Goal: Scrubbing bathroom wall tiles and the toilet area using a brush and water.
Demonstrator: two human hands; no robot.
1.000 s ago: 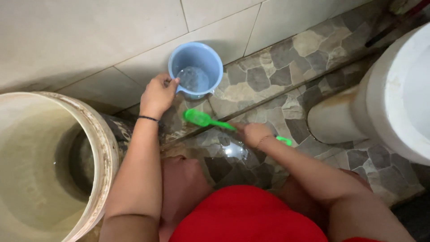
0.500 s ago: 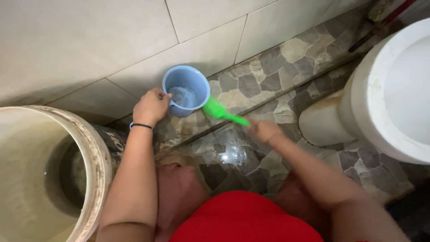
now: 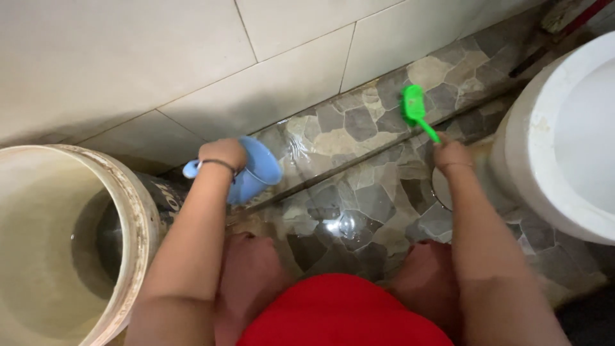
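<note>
I see my left hand (image 3: 222,154), fingers wrapped around the tilted blue dipper (image 3: 253,172), just right of the big bucket (image 3: 131,211). Further right, my right hand (image 3: 450,154) grips the green brush (image 3: 415,110), beside the white toilet (image 3: 544,154).

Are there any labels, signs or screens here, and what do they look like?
Only one thing bears print; no signs or screens.
Big bucket: stands at the left by the left hand, round, cream rim, water inside; its dark outer side carries pale printed lettering, partly hidden by the arm.
Blue dipper, green brush in the right hand, white toilet: plain.
</note>
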